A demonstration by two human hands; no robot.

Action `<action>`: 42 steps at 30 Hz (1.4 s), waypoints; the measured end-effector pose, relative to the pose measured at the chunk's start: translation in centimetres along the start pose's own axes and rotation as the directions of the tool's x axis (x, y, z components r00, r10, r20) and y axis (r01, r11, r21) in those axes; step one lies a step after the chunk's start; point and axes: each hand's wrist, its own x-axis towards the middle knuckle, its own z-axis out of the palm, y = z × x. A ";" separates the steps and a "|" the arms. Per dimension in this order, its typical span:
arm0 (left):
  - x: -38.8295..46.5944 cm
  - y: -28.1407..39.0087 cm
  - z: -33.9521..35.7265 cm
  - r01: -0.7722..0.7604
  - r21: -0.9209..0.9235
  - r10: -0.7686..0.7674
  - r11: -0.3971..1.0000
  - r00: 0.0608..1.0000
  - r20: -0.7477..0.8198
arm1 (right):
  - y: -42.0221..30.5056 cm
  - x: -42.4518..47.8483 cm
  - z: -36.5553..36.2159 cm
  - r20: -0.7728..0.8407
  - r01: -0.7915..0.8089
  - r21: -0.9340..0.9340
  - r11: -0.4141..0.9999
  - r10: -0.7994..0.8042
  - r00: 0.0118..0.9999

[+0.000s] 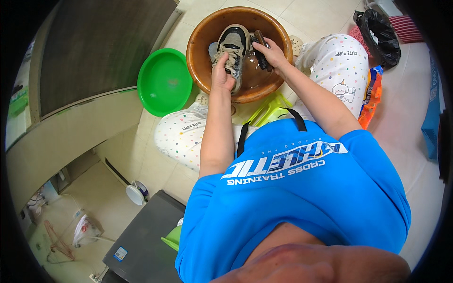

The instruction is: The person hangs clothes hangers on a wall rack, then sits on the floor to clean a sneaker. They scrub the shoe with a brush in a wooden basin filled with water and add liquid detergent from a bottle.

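Over a brown plastic basin point(205, 83) my left hand point(223, 76) grips a beige and black laced sneaker point(232, 40), sole down, its toe pointing away from me. To its right, my right hand point(271, 53) is closed around a scrub brush point(261, 58) with a brown back and dark bristles. The brush is held on edge, beside the sneaker and apart from it. Some water point(251, 79) glints in the bottom of the basin. A pale bluish thing, partly hidden by the sneaker, lies at the basin's left side; what it is I cannot tell.
A green plastic basin point(164, 83) stands left of the brown one. A yellow-green plastic stool point(263, 113) is partly visible between my legs. At the right are a bin with a black bag point(380, 39) and an orange package point(371, 97). A dark cabinet point(95, 49) rises at the left.
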 end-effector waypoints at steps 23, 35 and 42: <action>-0.4 -0.6 2.2 -0.071 -0.113 0.056 0.991 0.990 -0.132 | -3.6 -2.6 5.0 0.388 0.775 -0.528 0.349 -0.712 0.585; 0.7 -0.7 1.0 -0.208 -0.104 0.213 0.973 0.976 0.039 | -2.8 2.7 -0.6 -0.006 0.553 -0.619 0.558 -0.708 0.707; -0.9 0.0 2.1 -0.118 -0.202 0.131 0.972 0.990 0.050 | -5.6 -4.2 4.9 0.362 0.806 -0.488 0.336 -0.762 0.537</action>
